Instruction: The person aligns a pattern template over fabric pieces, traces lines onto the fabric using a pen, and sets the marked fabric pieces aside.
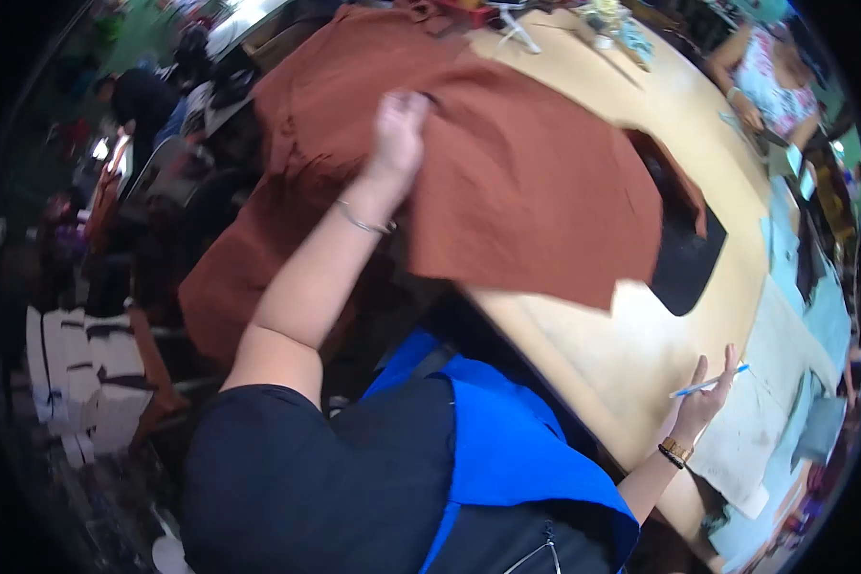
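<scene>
A large sheet of reddish-brown leather [536,182] spreads over the table and hangs down past its left edge. My left hand [400,134] is closed on a raised fold of this sheet, a little blurred, its fingertips partly hidden. Low on the right, my right hand [702,400] holds a blue and white pen [713,382] between its fingers, above the tabletop. Under the sheet's right end a black piece [691,273] shows, beside a curled brown flap [677,177].
The pale table [569,349] runs diagonally from front to back. Whitish hide [751,407] and light blue pieces [784,249] lie along its right side. Across the table is a person in a floral top [773,81]. A stack of white pieces [86,373] sits at left.
</scene>
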`<state>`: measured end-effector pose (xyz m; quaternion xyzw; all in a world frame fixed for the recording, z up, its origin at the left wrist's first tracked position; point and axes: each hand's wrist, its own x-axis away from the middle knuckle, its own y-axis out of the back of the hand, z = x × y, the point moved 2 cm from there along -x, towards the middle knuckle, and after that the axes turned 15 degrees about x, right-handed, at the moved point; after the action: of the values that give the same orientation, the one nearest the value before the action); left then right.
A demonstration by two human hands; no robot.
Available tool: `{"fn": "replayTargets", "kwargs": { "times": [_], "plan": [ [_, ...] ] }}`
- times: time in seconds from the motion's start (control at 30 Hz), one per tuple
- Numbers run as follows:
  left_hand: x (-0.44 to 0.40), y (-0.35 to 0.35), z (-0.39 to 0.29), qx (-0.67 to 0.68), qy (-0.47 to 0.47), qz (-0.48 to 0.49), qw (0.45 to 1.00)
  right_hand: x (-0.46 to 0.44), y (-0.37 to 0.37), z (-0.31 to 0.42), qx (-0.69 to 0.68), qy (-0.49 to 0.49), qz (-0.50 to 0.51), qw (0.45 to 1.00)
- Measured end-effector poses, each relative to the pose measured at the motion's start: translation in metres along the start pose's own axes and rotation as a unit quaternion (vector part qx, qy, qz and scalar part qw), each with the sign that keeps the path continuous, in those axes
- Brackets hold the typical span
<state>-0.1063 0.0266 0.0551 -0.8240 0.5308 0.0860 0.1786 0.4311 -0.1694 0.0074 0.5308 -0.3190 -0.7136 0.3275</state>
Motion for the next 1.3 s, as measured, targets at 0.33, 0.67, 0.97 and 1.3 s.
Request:
{"fn": "replayTargets", "kwargs": {
  "times": [0.33, 0.67, 0.97, 1.3],
  "plan": [
    [0.053, 0.454, -0.102, -0.072, -0.117, -0.402, 0.905, 0.01, -0.04, 0.009, -0.129, -0.051, 0.123, 0.983],
    [0.147, 0.513, -0.065, -0.717, 0.224, -0.415, 0.514, 0.007, -0.035, 0.013, -0.064, -0.026, 0.119, 0.99],
    [-0.05, 0.198, -0.006, -0.592, -0.119, 0.036, 0.796, 0.005, -0.027, 0.022, -0.064, -0.045, 0.106, 0.991],
    [-0.121, 0.145, -0.009, -0.672, -0.061, 0.075, 0.734, 0.0, -0.019, 0.028, -0.069, -0.057, 0.084, 0.992]
  ]
}}
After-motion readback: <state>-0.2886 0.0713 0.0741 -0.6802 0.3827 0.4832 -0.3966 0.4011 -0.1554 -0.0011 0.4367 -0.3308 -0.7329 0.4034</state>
